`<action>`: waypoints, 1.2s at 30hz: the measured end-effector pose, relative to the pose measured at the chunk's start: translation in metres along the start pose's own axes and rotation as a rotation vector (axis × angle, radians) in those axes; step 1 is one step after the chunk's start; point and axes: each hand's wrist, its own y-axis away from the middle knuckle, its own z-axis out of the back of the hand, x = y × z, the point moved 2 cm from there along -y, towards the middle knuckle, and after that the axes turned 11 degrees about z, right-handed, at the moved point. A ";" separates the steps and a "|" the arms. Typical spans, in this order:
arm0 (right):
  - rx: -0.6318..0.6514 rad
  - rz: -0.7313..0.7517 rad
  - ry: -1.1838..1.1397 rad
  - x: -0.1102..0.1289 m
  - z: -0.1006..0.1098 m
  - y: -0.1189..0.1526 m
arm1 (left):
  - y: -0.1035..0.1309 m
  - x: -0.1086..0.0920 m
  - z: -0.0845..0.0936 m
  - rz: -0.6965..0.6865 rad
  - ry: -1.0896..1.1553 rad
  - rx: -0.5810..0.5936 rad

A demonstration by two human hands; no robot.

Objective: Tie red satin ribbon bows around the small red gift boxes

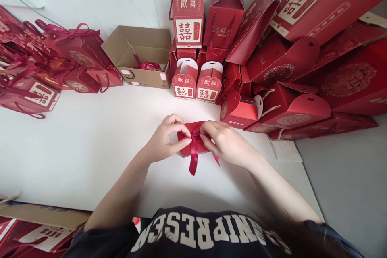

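While the small red box [185, 151] sits on the white table [90, 141] between the hands, the left hand [160, 141] has thumb and forefinger nearly together, pinching the red ribbon [194, 158] at its gathered middle, and the right hand [228, 143] pinches it opposite with bent fingers. Light, even tension from both sides, with the ribbon flat and the gather centred, would probably avoid twists or a crushed top
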 end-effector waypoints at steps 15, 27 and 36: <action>-0.066 0.017 0.044 -0.007 -0.001 0.000 | -0.007 0.012 -0.003 0.027 -0.049 -0.054; -0.091 -0.204 -0.253 -0.016 -0.005 0.004 | -0.008 0.014 -0.007 0.036 -0.029 -0.098; -0.108 -0.239 -0.318 -0.018 -0.004 0.003 | -0.008 0.016 -0.011 0.128 0.065 -0.083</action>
